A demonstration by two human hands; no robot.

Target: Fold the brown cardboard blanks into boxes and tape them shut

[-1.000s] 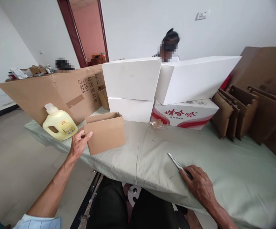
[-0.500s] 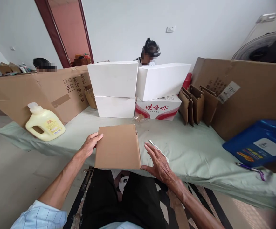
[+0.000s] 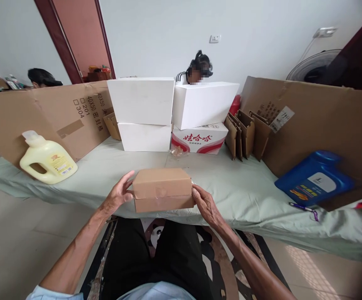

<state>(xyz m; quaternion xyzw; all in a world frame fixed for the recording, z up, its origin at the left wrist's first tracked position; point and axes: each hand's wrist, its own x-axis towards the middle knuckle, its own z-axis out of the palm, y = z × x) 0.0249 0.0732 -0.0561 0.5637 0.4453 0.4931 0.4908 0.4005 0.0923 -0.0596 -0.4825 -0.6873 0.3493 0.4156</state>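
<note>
A small brown cardboard box (image 3: pixel 164 189) is at the near edge of the cloth-covered table, its long taped side facing me. My right hand (image 3: pixel 206 205) grips its right end, thumb on the near side and the other fingers partly hidden behind. At the left end is my left hand (image 3: pixel 118 195), fingers apart and the thumb close against the box's corner; whether it presses there I cannot tell. Something thin and pale shows just behind the right fingertips, mostly covered.
White boxes (image 3: pixel 140 102) and a red-and-white carton (image 3: pixel 199 139) are stacked ahead. Large cardboard panels (image 3: pixel 312 125) flank the table. A yellow jug (image 3: pixel 48 160) stands left; a blue bottle (image 3: pixel 315 177) and purple pen (image 3: pixel 302 207) lie right. Two people are beyond.
The box has tipped so its taped side faces me instead of its broad flat face. My right hand has closed on its right end; my left fingers have come off the top corner.
</note>
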